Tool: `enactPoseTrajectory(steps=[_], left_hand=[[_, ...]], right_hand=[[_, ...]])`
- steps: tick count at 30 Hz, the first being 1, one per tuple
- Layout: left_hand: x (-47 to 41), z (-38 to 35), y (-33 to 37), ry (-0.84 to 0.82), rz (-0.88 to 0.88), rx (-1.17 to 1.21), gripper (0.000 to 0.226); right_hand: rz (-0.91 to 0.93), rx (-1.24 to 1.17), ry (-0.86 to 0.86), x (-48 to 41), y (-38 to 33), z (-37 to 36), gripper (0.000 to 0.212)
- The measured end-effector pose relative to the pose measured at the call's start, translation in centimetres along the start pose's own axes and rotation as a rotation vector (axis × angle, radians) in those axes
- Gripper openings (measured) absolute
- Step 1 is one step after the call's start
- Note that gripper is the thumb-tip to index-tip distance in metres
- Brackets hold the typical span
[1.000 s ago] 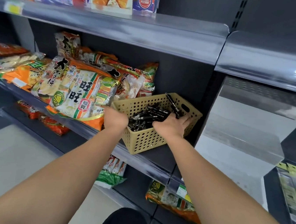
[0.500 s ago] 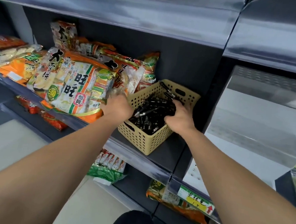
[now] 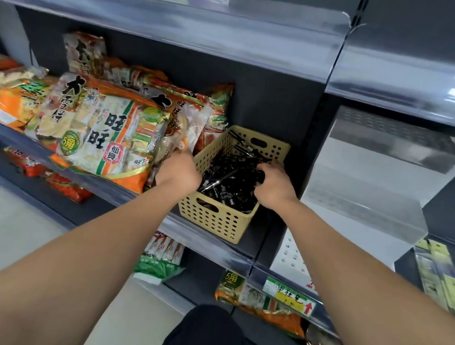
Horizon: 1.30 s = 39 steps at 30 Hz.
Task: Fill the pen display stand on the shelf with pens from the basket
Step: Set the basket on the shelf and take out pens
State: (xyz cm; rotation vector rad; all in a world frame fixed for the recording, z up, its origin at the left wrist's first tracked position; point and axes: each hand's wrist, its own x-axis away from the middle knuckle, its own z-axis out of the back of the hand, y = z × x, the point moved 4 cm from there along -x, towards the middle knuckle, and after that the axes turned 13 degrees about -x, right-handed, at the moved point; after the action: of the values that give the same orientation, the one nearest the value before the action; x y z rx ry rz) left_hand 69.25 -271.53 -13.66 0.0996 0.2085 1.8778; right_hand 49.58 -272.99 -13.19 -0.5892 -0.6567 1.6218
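Both hands (image 3: 179,171) (image 3: 274,188) at pen-filled basket (image 3: 217,221) on shelf (image 3: 207,244).

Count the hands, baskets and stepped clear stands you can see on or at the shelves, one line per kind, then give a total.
Hands: 2, left hand and right hand
Baskets: 1, tan basket of dark pens
Clear stands: 1, stand
Total: 4

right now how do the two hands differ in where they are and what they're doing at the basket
The left hand sits at the tan basket's left rim, beside the snack bags; the right hand is at the right side. The left hand rests on the wall, whereas the right hand's fingers reach in among the black pens. Whether either grip has closed on anything is hidden. Both are bare, backs toward the camera.
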Motion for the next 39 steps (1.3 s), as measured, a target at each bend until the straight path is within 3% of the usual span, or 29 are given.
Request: enactPoseTrajectory(steps=[4,8,14,18,22,25,31,33,39], left_hand=[[0.4,0.4,1.1,0.067,-0.031,-0.296,0.058],[-1.3,0.5,4.1,0.190,-0.199,-0.397,0.047],[-3.6,-1.8,8.3,0.047,-0.340,-0.421,0.037],[-5.4,-3.2,10.3,-0.028,-0.443,-0.366,0.046],[-6.4,-4.3,10.2,-0.209,-0.403,-0.351,0.065],[-6.6,-4.2,10.1,-0.225,-0.342,-0.415,0.067],[-5.9,-3.9,10.1,-0.412,-0.354,-0.150,0.026],[-5.6,-3.3,9.8,-0.403,-0.320,-0.078,0.018],[-5.7,-2.5,7.8,-0.299,-0.206,0.105,0.024]], right_hand=[[-0.004,0.022,-0.002,-0.2,-0.1,0.0,0.056],[-0.015,0.019,0.008,-1.1,0.4,-0.1,0.059],[0.011,0.013,0.000,-1.4,0.9,-0.1,0.059],[0.023,0.003,0.005,-1.5,1.0,-0.1,0.059],[0.037,-0.025,0.038,-1.5,1.2,-0.1,0.058],[0.032,-0.028,0.039,-1.7,1.2,-0.2,0.059],[0.015,-0.072,0.067,-2.2,1.2,-0.2,0.057],[0.015,-0.083,0.073,-2.2,1.3,-0.2,0.058],[-0.001,-0.099,0.074,-2.1,1.1,0.3,0.057]])
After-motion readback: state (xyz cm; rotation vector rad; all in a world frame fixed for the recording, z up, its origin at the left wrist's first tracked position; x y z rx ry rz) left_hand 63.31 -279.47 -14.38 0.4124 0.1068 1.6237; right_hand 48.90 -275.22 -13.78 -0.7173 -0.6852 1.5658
